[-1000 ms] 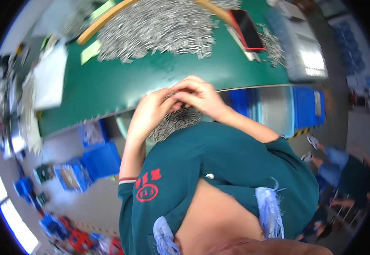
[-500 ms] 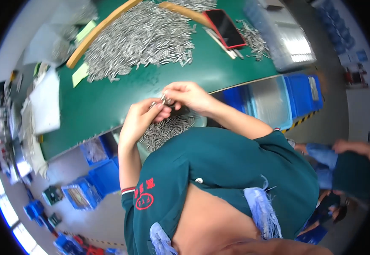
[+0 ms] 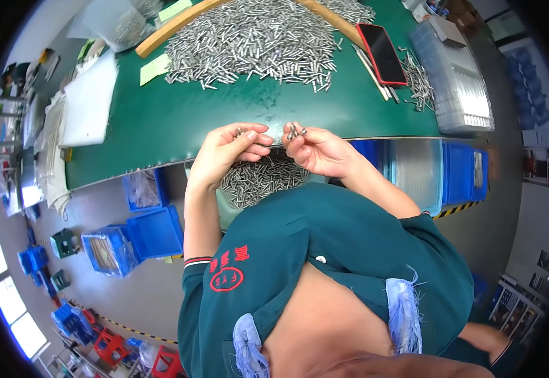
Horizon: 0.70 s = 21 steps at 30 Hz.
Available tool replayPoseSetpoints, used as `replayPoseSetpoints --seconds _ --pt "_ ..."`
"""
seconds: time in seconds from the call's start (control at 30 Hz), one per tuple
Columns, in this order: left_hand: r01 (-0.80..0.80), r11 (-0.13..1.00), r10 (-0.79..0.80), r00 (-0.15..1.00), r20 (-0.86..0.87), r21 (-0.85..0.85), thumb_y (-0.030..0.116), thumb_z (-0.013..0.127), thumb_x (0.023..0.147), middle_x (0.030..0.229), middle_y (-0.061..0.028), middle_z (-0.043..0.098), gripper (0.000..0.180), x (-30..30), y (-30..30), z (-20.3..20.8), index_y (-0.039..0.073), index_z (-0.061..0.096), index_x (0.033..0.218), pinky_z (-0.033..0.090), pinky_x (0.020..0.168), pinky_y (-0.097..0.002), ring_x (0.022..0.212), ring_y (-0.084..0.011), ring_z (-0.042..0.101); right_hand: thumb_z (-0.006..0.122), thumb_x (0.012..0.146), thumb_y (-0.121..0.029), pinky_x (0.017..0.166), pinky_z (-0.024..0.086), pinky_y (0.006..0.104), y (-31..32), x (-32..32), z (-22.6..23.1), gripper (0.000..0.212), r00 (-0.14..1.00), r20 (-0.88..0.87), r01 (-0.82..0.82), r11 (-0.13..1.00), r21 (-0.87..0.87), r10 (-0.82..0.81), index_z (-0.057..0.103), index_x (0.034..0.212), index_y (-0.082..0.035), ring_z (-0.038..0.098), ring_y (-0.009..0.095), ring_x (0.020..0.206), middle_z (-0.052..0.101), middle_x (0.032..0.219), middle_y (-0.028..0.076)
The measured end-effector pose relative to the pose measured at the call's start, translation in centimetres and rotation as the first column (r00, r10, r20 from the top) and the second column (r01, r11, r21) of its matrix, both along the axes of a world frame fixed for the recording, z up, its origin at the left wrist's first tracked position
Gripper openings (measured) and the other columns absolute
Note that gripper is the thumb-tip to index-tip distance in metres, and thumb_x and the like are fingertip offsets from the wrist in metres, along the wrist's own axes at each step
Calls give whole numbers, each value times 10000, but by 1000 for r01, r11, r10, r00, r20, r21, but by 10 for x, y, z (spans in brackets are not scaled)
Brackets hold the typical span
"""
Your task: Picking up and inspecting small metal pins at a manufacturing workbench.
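My left hand (image 3: 235, 148) is curled round a few small metal pins, whose ends show between thumb and fingers. Close by on its right, my right hand (image 3: 315, 150) pinches several small metal pins (image 3: 294, 131) that stick up from its fingertips. Both hands hover at the near edge of the green table (image 3: 224, 113), a short gap apart. Below them a light green tub (image 3: 227, 214) in my lap holds a mass of small metal pins (image 3: 265, 179). A large heap of similar pins (image 3: 255, 47) lies on the table ahead, between wooden strips.
A red-edged phone (image 3: 381, 55) lies at the right, beside thin sticks and a small pile of metal pieces (image 3: 418, 82). Clear plastic trays (image 3: 457, 79) stand at the far right. Blue bins (image 3: 460, 173) sit under the table. A white sheet (image 3: 88, 101) lies left.
My hands, together half a second ago, have drawn apart, the right one moving rightward with pins. The view has shifted, so the table sits higher in the picture.
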State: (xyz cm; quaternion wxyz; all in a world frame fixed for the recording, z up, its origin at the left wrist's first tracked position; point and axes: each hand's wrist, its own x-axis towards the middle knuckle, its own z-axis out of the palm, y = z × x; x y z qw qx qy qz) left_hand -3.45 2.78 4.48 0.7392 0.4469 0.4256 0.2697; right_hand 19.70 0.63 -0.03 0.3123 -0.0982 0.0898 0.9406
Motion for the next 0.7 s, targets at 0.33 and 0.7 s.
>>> replayPoseSetpoints --seconds 0.33,0.7 --pt "15 1000 -15 1000 16 18 163 547 942 1009 -119 680 302 0 -5 9 -43 590 1158 536 730 -211 834 -129 663 656 857 -221 757 500 311 -19 -7 37 213 312 741 -793 267 548 -594 676 999 -63 637 209 852 641 955 80" --pt "21 996 -14 996 85 -83 172 556 945 1011 -162 674 334 9 -9 12 -78 564 1166 565 674 -217 821 -166 688 640 885 -178 619 443 242 4 -9 53 176 287 575 -568 347 746 -767 683 1005 -56 539 84 697 585 828 26"
